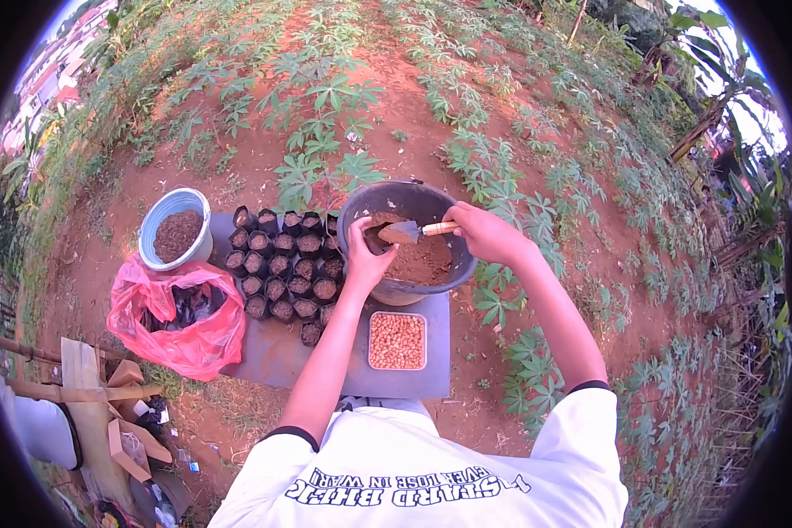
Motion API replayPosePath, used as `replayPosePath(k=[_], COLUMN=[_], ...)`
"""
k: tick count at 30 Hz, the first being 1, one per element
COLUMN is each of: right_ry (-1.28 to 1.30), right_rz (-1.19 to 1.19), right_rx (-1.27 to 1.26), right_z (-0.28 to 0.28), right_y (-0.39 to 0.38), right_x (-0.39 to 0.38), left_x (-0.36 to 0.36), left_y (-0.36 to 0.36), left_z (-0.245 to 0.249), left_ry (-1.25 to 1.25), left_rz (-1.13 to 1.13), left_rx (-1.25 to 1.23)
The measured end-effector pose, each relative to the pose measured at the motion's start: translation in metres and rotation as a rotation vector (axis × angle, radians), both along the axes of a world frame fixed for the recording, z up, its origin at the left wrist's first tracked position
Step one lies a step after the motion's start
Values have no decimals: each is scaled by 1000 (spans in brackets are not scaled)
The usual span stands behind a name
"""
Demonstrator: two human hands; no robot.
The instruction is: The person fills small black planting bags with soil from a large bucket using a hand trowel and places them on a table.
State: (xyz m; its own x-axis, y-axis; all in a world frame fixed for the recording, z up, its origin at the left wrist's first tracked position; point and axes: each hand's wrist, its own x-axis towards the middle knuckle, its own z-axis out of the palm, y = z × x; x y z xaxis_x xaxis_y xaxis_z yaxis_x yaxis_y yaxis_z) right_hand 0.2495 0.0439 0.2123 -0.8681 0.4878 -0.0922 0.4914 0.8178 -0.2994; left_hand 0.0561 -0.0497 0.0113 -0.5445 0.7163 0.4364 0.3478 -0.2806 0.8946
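Observation:
My right hand [484, 234] grips the wooden handle of a small trowel [402, 232], its blade carrying soil and pointing left. The blade is over a large black bucket [456, 275] that holds loose brown soil [421, 262]. My left hand [368, 255] reaches over the bucket's left side, fingers curled around what looks like a black planting bag [377, 236], mostly hidden by the hand. The trowel tip is at the mouth of this bag. Left of the bucket, several black planting bags filled with soil [280, 264] stand upright in rows.
A grey table [352, 384] carries these things. A square tub of pale seeds [398, 341] lies nearest me. At left are a light-blue bucket of dark soil [178, 236] and a red plastic bag [211, 339] with black bags inside. Leafy plants [493, 185] grow beyond; a person's sleeve [46, 433] shows lower left.

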Motion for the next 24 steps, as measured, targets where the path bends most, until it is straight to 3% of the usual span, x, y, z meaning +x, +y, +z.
replayPosePath(k=[24], right_ry=[-123], right_rz=[52], right_rx=[103], right_z=[6], right_y=[4], right_x=[-18], left_x=[2], left_y=[-3], left_z=[11], left_ry=[1], left_rz=[-4], left_rx=[-6])
